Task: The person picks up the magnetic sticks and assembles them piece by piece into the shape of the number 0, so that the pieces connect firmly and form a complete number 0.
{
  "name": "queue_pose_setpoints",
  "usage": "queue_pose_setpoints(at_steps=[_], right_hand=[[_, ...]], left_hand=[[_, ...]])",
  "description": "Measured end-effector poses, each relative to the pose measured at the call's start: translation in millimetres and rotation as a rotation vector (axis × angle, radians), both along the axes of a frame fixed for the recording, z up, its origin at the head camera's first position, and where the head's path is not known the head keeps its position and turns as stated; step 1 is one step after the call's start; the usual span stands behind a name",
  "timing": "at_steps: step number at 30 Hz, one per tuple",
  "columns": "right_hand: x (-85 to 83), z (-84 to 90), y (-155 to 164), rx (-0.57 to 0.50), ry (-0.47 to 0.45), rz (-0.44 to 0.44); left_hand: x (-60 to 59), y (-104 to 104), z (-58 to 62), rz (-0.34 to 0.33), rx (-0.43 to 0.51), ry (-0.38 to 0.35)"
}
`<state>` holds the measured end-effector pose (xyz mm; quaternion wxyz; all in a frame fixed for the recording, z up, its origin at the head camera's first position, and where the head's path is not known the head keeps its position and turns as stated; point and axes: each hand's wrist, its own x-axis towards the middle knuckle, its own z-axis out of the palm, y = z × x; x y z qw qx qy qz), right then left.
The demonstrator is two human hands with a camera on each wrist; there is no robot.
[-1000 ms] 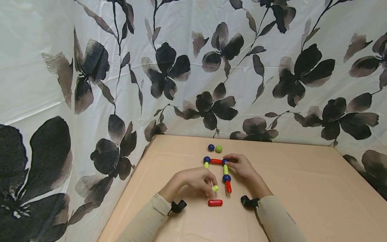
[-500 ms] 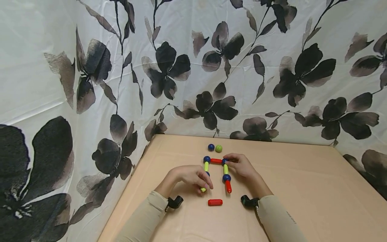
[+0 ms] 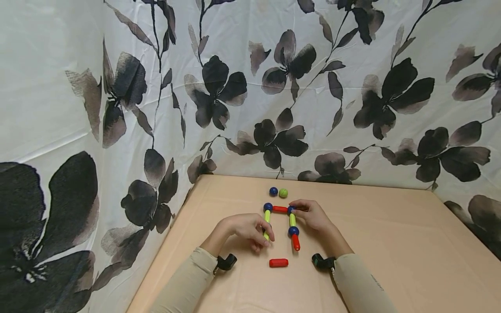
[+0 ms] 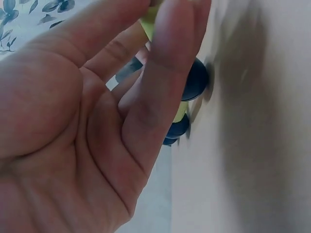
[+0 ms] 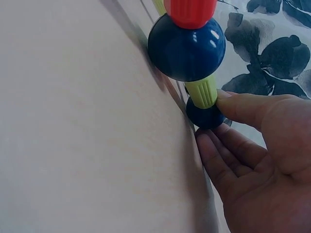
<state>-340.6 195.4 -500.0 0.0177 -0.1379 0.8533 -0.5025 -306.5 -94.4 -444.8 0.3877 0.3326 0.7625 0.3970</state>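
A U-shaped chain of rods and blue balls lies on the table. My left hand (image 3: 247, 228) pinches a short yellow-green rod (image 3: 266, 236) at the near end of the chain's left side. In the left wrist view that rod (image 4: 147, 23) shows between thumb and fingers, with a blue ball (image 4: 197, 80) just beyond. My right hand (image 3: 313, 215) holds the blue ball (image 5: 204, 114) at the far right corner between thumb and fingers. From that corner a red rod (image 3: 279, 209) runs left, and a yellow-green rod (image 3: 292, 220) leads nearer to another blue ball (image 3: 293, 231) and red rod (image 3: 295, 243).
A loose red rod (image 3: 278, 263) lies nearer, between the forearms. Behind the chain sit a loose blue ball (image 3: 273, 191) and a green ball (image 3: 283, 193). A flowered curtain (image 3: 250, 100) hangs behind the tan table (image 3: 375, 243).
My left hand has moved a little left with the yellow-green rod, then brought it up in line with the chain's left side. My right hand stays on the corner ball.
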Motion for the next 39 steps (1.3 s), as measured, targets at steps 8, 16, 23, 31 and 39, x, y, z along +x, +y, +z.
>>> queue_pose_setpoints(at_steps=[8, 16, 23, 31, 39], right_hand=[[1.3, 0.4, -0.4, -0.007, -0.001, -0.003], [0.0, 0.0, -0.5, -0.005, -0.002, -0.005], [-1.8, -2.9, -0.5, -0.014, -0.011, -0.001], [-0.2, -4.7, 0.5, -0.016, -0.006, 0.010], [-0.5, -3.4, 1.4, 0.001, 0.012, 0.003]], left_hand=[[1.6, -1.0, 1.5, 0.047, -0.012, 0.025], [-10.7, 1.9, -0.3, 0.238, 0.071, 0.253], [-30.1, 9.2, -23.6, 0.560, 0.195, 0.463], [-44.5, 11.5, -54.4, 0.656, 0.239, 0.416], [-52.6, 17.4, -65.9, 0.659, 0.230, 0.452]])
